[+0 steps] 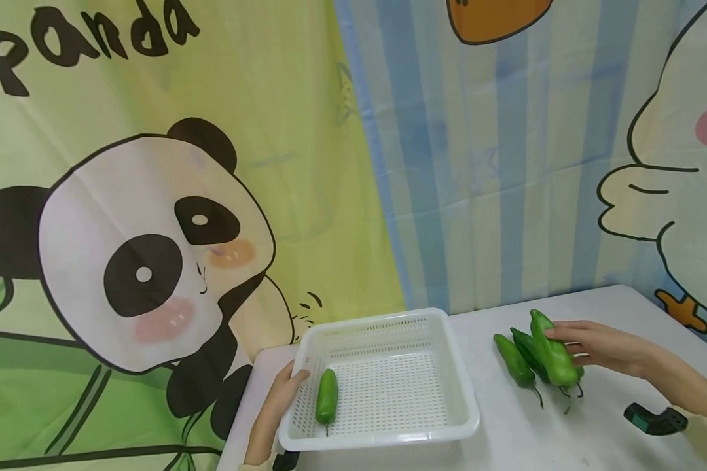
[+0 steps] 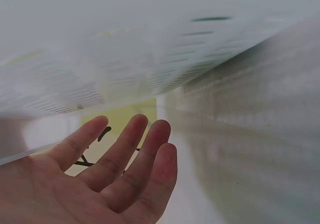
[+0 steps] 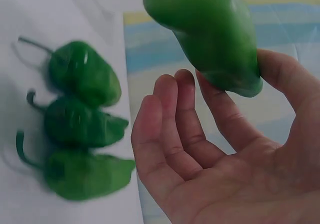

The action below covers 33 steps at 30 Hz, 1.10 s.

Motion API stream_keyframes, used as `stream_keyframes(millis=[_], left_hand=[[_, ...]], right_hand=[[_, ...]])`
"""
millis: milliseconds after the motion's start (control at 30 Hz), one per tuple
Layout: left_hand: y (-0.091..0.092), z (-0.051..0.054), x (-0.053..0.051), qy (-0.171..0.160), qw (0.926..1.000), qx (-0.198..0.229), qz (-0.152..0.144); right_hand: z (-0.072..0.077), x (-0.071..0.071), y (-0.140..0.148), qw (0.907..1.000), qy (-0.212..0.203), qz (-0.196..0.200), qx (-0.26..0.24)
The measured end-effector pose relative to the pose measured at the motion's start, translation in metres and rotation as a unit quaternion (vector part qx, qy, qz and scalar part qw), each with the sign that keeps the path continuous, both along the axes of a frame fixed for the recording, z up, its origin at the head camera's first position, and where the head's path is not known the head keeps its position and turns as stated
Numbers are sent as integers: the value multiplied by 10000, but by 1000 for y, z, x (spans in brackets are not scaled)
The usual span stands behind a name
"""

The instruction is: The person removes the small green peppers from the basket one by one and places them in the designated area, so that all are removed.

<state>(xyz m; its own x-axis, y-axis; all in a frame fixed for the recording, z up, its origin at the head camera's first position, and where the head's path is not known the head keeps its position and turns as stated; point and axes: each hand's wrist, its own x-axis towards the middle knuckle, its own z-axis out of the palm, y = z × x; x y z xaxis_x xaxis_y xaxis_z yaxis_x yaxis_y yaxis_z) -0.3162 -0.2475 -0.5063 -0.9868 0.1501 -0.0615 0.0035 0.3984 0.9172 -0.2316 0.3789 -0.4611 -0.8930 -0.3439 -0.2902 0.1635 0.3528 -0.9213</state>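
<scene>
A long green pepper [image 1: 552,353] is pinched at its tip between the thumb and forefinger of my right hand [image 1: 609,347]; the other fingers stay off it. Below it, three more green peppers [image 3: 82,124] lie side by side on the table, their stems pointing the same way. A white perforated plastic basket [image 1: 469,392] stands to the left, with one green pepper [image 1: 326,396] inside near its left wall. My left hand [image 1: 283,396] holds the basket's left rim, thumb over the edge. In the left wrist view its fingers [image 2: 162,166] extend loosely along the outer wall; the thumb is hidden.
Everything stands on a white table [image 1: 507,438]. Directly behind it hangs a printed curtain [image 1: 353,216] with a panda and blue stripes. A dark wrist device [image 1: 654,418] sits by my right sleeve.
</scene>
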Motion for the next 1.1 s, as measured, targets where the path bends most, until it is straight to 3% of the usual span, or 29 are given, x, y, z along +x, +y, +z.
stream_keyframes(millis=[267, 567, 1100], left_hand=[[0, 1, 1, 6, 10000, -4, 18], [0, 0, 1, 6, 10000, -25, 27], [1, -1, -1, -30, 10000, 79, -37]], right_hand=[[-1, 3, 29, 9965, 170, -228, 790], [0, -4, 49, 9779, 410, -373, 2017], [-31, -33, 54, 9500, 580, -603, 3008]])
